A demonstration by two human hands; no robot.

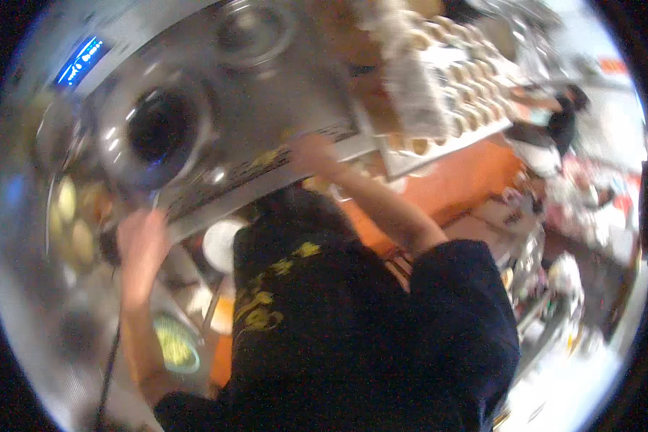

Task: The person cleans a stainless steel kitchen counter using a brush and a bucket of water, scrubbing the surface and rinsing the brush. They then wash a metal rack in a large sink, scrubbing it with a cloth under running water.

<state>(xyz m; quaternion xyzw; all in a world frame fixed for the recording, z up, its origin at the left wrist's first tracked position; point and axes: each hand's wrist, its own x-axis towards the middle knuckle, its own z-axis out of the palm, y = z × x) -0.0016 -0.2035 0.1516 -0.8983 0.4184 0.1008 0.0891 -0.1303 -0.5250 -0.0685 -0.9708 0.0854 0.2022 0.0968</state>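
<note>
Motion blur softens the whole view. My left hand (143, 232) looks curled at the front edge of a steel cooking range (297, 92), just below a dark round wok or burner well (162, 129). A thin pale strip (154, 200) runs between that hand and the well; whether the hand grips it is unclear. Above the slotted strip (259, 159) along the range's front edge is my right hand (313, 154). Its fingers are smeared, so anything in them cannot be made out. Yellowish bits lie on the slotted strip.
Trays of eggs or egg-like pieces (464, 97) stand right of the range, above an orange surface (459, 173). A second round well (254, 29) lies farther back. At lower left are a green basket of yellow shredded food (175, 345) and a white round thing (224, 245).
</note>
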